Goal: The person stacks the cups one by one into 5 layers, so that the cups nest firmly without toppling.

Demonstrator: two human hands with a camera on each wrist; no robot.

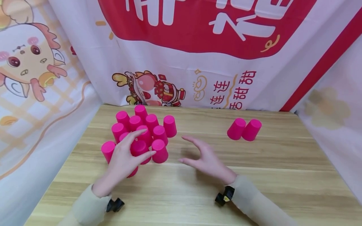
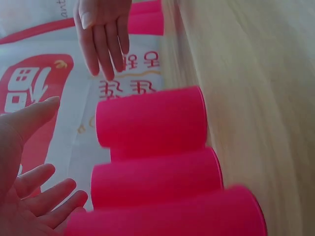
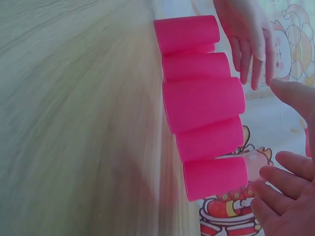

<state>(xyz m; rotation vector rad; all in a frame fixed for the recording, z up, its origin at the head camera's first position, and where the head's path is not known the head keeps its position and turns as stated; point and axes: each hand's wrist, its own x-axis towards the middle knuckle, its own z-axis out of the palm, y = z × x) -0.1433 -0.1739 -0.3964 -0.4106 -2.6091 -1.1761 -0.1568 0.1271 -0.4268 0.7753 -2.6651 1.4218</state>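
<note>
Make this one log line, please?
left hand: empty, over cup cluster | right hand: empty, beside cup cluster | cup pair: farther right

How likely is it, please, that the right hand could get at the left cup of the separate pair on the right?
Probably yes: the right hand holds nothing, and only bare tabletop shows between it and the left cup; the other cup stands on its far side.

From where I stand, white cloth (image 1: 175, 59) hangs across the top of the frame, with a big red patch (image 1: 183, 37) carrying white lettering (image 1: 260, 29). Below it, left of centre, a cartoon figure (image 1: 152, 89) lies sideways; red writing (image 1: 243, 91) sits right of centre. A cartoon animal (image 1: 31, 62) fills the upper left, a red stripe (image 1: 325, 59) slants at upper right, and a wooden table (image 1: 181, 194) spans the bottom.
</note>
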